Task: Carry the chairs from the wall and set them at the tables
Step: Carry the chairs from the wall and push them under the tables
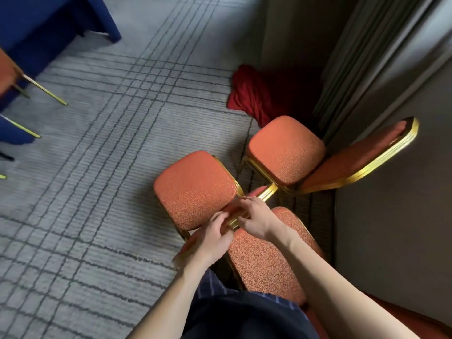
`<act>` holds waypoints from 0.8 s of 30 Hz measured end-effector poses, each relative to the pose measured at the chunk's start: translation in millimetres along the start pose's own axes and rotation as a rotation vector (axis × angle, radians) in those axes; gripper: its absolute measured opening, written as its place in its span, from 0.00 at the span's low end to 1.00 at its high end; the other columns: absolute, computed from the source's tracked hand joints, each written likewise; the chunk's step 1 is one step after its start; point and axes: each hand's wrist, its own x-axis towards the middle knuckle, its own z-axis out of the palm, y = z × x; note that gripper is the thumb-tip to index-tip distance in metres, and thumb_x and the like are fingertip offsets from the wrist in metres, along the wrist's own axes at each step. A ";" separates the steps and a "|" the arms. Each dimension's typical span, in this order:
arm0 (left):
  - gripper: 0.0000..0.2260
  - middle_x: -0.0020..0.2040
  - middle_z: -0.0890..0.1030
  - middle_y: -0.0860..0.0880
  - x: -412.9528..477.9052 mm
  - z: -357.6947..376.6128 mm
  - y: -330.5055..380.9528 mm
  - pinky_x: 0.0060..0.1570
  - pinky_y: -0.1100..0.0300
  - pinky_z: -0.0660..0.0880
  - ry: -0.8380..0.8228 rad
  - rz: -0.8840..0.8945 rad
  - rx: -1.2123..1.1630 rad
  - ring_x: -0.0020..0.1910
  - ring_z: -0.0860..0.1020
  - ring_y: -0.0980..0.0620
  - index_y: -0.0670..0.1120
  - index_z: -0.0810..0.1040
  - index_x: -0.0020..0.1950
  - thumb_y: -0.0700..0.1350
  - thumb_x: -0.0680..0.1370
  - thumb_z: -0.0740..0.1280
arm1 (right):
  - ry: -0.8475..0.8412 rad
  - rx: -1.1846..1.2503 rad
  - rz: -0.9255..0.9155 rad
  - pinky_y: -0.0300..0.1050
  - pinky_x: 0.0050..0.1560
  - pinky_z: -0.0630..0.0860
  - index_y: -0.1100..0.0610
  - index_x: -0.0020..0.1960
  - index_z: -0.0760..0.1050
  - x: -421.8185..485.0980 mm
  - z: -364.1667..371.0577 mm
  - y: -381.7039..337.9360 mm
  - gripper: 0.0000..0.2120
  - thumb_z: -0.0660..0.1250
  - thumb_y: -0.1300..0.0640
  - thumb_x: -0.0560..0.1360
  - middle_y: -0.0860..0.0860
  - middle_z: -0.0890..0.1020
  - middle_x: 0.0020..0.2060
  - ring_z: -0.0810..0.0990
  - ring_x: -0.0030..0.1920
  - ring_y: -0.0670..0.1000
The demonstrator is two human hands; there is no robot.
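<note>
Orange patterned-fabric chair with gold metal frame [195, 189], centre of frame, standing on grey lined carpet [97, 143], rounded-square seat cushion, left hand [211, 241] and right hand [254, 218] both curled over its backrest top rail, matching chair [286, 150] just right, blue-draped table [49, 25] upper left.

The floor [97, 167] is a grey carpet with a grid of dark lines. At the far left the blue cloth of a bench [49, 25] hangs down to it, with thin gold chair legs [46, 90] standing just beside. At the far right a red cloth [247, 94] lies in a heap close to the wall, and three orange chairs with gold frames are near it, close together: a middle chair [195, 189], a second chair [286, 150] farther right beside the wall, and a third chair [266, 260] nearest.
</note>
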 end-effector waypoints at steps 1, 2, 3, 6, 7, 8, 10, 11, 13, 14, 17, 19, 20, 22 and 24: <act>0.26 0.73 0.70 0.59 0.1 0.1 0.0 0.74 0.49 0.66 -0.013 0.043 0.141 0.72 0.68 0.54 0.54 0.71 0.74 0.55 0.76 0.64 | -0.025 -0.071 -0.040 0.53 0.72 0.66 0.51 0.64 0.80 1.5 1.1 0.0 0.32 0.55 0.41 0.67 0.50 0.84 0.60 0.77 0.64 0.53; 0.27 0.75 0.66 0.59 -2.0 -0.2 0.1 0.74 0.50 0.65 -0.021 0.077 0.244 0.73 0.66 0.55 0.53 0.69 0.75 0.55 0.76 0.65 | -0.053 -0.135 -0.079 0.53 0.73 0.63 0.51 0.66 0.80 0.2 2.0 -1.9 0.33 0.54 0.39 0.67 0.50 0.83 0.61 0.75 0.65 0.54; 0.28 0.75 0.65 0.60 -1.3 1.8 -2.8 0.74 0.51 0.64 -0.022 0.114 0.296 0.73 0.66 0.55 0.53 0.67 0.76 0.54 0.76 0.65 | -0.074 -0.183 -0.110 0.53 0.73 0.61 0.51 0.67 0.79 -1.7 3.9 -2.0 0.35 0.54 0.38 0.67 0.50 0.82 0.61 0.74 0.66 0.54; 0.26 0.72 0.70 0.58 3.4 4.9 -8.0 0.70 0.53 0.69 0.049 0.120 0.284 0.69 0.71 0.54 0.53 0.69 0.73 0.52 0.76 0.70 | -0.051 -0.281 -0.137 0.51 0.73 0.58 0.50 0.69 0.77 -1.2 6.5 2.1 0.32 0.59 0.43 0.68 0.49 0.82 0.59 0.73 0.64 0.54; 0.24 0.69 0.74 0.57 6.4 6.9 -10.9 0.66 0.54 0.72 0.103 0.115 0.254 0.66 0.74 0.54 0.54 0.71 0.71 0.51 0.76 0.71 | -0.029 -0.310 -0.148 0.50 0.72 0.58 0.48 0.69 0.78 1.6 9.3 4.9 0.29 0.63 0.47 0.69 0.48 0.82 0.58 0.74 0.63 0.54; 0.23 0.65 0.77 0.57 7.1 7.5 -11.8 0.62 0.55 0.74 0.148 0.090 0.238 0.63 0.76 0.53 0.55 0.72 0.69 0.51 0.76 0.72 | -0.013 -0.329 -0.153 0.50 0.71 0.58 0.46 0.68 0.78 4.9 12.9 7.4 0.26 0.65 0.49 0.70 0.46 0.81 0.57 0.74 0.62 0.53; 0.20 0.60 0.80 0.57 8.5 8.1 -15.7 0.56 0.56 0.76 0.225 0.076 0.260 0.58 0.79 0.53 0.55 0.75 0.66 0.52 0.75 0.73 | -0.002 -0.344 -0.131 0.51 0.71 0.59 0.43 0.66 0.78 10.8 19.1 8.4 0.23 0.68 0.50 0.71 0.44 0.80 0.57 0.73 0.61 0.52; 0.19 0.59 0.81 0.56 10.3 9.3 -17.4 0.55 0.55 0.76 0.259 0.100 0.285 0.56 0.80 0.52 0.55 0.76 0.65 0.52 0.75 0.73 | -0.012 -0.356 -0.114 0.53 0.71 0.59 0.43 0.65 0.78 13.3 19.3 6.1 0.21 0.69 0.50 0.72 0.44 0.79 0.56 0.72 0.60 0.53; 0.18 0.58 0.83 0.56 11.1 9.2 -21.4 0.53 0.55 0.77 0.304 0.138 0.310 0.55 0.82 0.51 0.53 0.78 0.63 0.52 0.74 0.74 | -0.016 -0.367 -0.102 0.55 0.68 0.60 0.43 0.64 0.78 18.7 23.2 2.1 0.19 0.70 0.50 0.73 0.44 0.78 0.54 0.70 0.57 0.53; 0.18 0.58 0.83 0.56 11.2 7.1 -22.1 0.52 0.56 0.78 0.318 0.151 0.326 0.54 0.82 0.51 0.53 0.79 0.63 0.52 0.74 0.74 | -0.002 -0.368 -0.106 0.55 0.67 0.61 0.44 0.63 0.79 20.7 23.7 0.4 0.19 0.70 0.51 0.73 0.45 0.79 0.53 0.70 0.55 0.53; 0.17 0.57 0.84 0.57 16.8 1.5 -28.7 0.51 0.56 0.79 0.368 0.201 0.348 0.52 0.83 0.52 0.53 0.82 0.60 0.50 0.72 0.75 | 0.021 -0.354 -0.125 0.55 0.65 0.61 0.44 0.61 0.79 27.4 24.5 -0.8 0.16 0.70 0.49 0.73 0.44 0.79 0.52 0.71 0.55 0.53; 0.15 0.54 0.85 0.57 20.1 -4.2 -30.4 0.48 0.56 0.80 0.399 0.232 0.351 0.49 0.84 0.51 0.52 0.84 0.57 0.48 0.71 0.76 | 0.037 -0.348 -0.147 0.54 0.65 0.62 0.43 0.59 0.79 33.1 22.5 -1.7 0.14 0.68 0.47 0.74 0.42 0.79 0.51 0.71 0.53 0.51; 0.14 0.52 0.86 0.56 22.1 -7.6 -31.2 0.46 0.56 0.80 0.415 0.249 0.348 0.47 0.84 0.51 0.52 0.84 0.56 0.47 0.71 0.76 | 0.035 -0.344 -0.155 0.54 0.64 0.62 0.43 0.58 0.79 36.0 20.4 -4.3 0.13 0.67 0.46 0.74 0.42 0.79 0.50 0.71 0.52 0.50; 0.12 0.48 0.87 0.55 29.6 -19.0 -34.1 0.41 0.56 0.80 0.453 0.264 0.357 0.43 0.84 0.49 0.52 0.85 0.53 0.47 0.70 0.77 | 0.062 -0.343 -0.186 0.54 0.63 0.63 0.43 0.55 0.80 47.3 16.0 -11.6 0.10 0.67 0.44 0.74 0.41 0.80 0.48 0.73 0.51 0.50; 0.11 0.45 0.86 0.55 36.1 -32.6 -33.1 0.37 0.56 0.77 0.492 0.267 0.369 0.39 0.83 0.48 0.53 0.84 0.51 0.50 0.70 0.77 | 0.100 -0.351 -0.203 0.53 0.63 0.63 0.44 0.52 0.80 58.2 11.8 -19.0 0.10 0.66 0.43 0.73 0.41 0.81 0.46 0.75 0.50 0.50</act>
